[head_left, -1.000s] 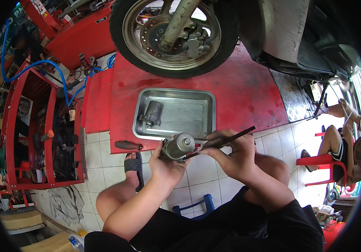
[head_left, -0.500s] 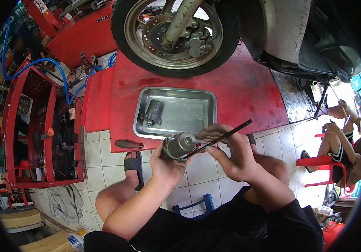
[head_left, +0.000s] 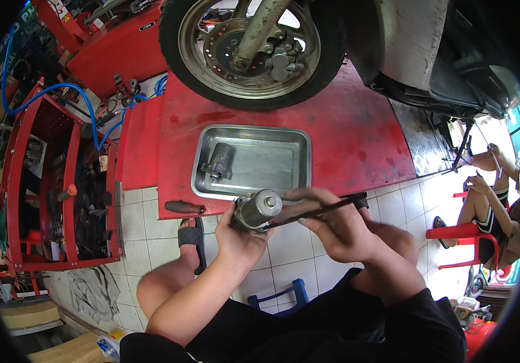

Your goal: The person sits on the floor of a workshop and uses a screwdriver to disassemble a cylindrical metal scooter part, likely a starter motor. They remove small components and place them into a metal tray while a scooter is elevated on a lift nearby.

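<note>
The person sits low on a small blue stool [head_left: 284, 295] with knees apart over a white tiled floor [head_left: 142, 227]. The left hand [head_left: 239, 233] is wrapped around a small round metal motor [head_left: 259, 209] and holds it up in front of the body, just below the near edge of a red lift platform [head_left: 344, 133]. The right hand [head_left: 338, 227] is closed on a long thin dark tool [head_left: 320, 210]. The tool's tip touches the side of the motor. The two hands are close together, almost touching.

On the red platform lies a shiny metal tray [head_left: 272, 160]. Inside the tray, at its left end, sits a dark metal part [head_left: 219, 162]. Behind the tray stands a scooter's front wheel [head_left: 254, 51] with its brake disc showing.

A dark tool with a brown handle [head_left: 184, 207] lies on the platform's near edge, left of the hands. The person's foot wears a black sandal [head_left: 192, 239].

To the left stands a red tool cart [head_left: 60, 181], with a blue hose [head_left: 60, 91] looping over it. At the far right another person sits on a red plastic chair [head_left: 462, 239].
</note>
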A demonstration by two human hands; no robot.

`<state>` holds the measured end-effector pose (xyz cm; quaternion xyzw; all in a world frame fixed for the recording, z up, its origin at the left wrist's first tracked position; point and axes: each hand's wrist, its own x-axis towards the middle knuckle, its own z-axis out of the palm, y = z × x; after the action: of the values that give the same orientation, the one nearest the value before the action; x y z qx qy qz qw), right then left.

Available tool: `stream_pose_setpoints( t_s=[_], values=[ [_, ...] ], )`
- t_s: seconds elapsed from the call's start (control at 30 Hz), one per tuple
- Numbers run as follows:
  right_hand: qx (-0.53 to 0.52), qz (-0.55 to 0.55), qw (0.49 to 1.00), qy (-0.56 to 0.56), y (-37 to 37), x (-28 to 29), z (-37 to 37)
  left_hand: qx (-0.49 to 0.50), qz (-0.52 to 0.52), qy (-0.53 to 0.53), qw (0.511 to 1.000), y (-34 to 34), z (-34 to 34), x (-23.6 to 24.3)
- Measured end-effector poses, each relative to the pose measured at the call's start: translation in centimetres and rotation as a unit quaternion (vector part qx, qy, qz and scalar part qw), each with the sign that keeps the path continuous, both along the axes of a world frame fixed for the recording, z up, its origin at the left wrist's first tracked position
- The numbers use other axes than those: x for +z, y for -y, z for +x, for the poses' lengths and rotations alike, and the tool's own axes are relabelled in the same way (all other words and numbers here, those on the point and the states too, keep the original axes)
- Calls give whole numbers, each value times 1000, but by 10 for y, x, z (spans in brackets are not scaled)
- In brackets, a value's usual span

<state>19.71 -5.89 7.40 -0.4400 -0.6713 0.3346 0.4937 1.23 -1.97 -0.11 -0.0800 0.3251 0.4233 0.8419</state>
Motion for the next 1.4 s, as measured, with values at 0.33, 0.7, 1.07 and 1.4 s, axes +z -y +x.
stream_pose_setpoints(
  t_s=[0.33,0.7,1.07,1.4],
  values=[
    [-33,-69,975,-211,4,-6,-10,3,8,23,1000,0,-3,-7],
    [-21,-41,996,-76,3,-5,-2,5,8,-4,1000,1,-4,-7],
    [-9,9,1000,-7,1,-12,2,-3,18,-11,1000,4,-15,-7],
    [-5,75,995,59,4,-15,4,-13,29,11,999,4,-19,-8]
  ],
)
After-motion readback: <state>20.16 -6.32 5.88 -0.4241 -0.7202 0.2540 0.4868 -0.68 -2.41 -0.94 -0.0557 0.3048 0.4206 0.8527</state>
